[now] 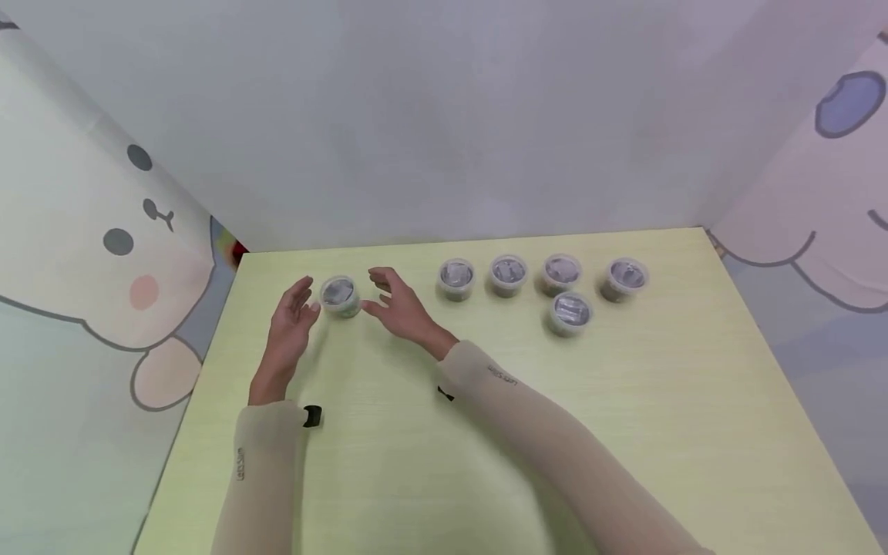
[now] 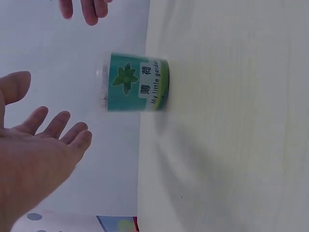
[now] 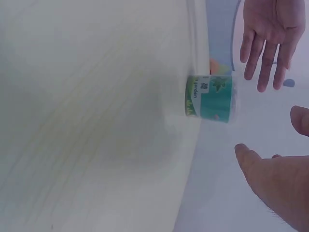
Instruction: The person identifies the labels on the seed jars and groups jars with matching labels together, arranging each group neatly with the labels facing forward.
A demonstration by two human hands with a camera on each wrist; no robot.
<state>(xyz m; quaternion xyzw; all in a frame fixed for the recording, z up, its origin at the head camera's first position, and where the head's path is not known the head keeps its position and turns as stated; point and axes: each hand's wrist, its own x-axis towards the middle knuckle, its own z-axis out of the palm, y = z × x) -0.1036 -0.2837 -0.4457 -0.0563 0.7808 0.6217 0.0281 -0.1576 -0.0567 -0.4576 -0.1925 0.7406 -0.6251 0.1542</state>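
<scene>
A small round tub with a clear lid stands upright on the table between my two hands. Its teal label carries a green leaf picture and the words "My little garden". On the tub's left side my left hand is held with fingers spread and bent a little, gripping nothing. Opposite it, my right hand is also empty, its thumb tip close by the tub's right side. In the right wrist view the tub sits apart from the fingers of both hands.
Several similar lidded tubs stand to the right, most in a back row: one tub nearest my right hand, another set forward, and the rightmost tub. A pale wall rises behind the yellow-green table.
</scene>
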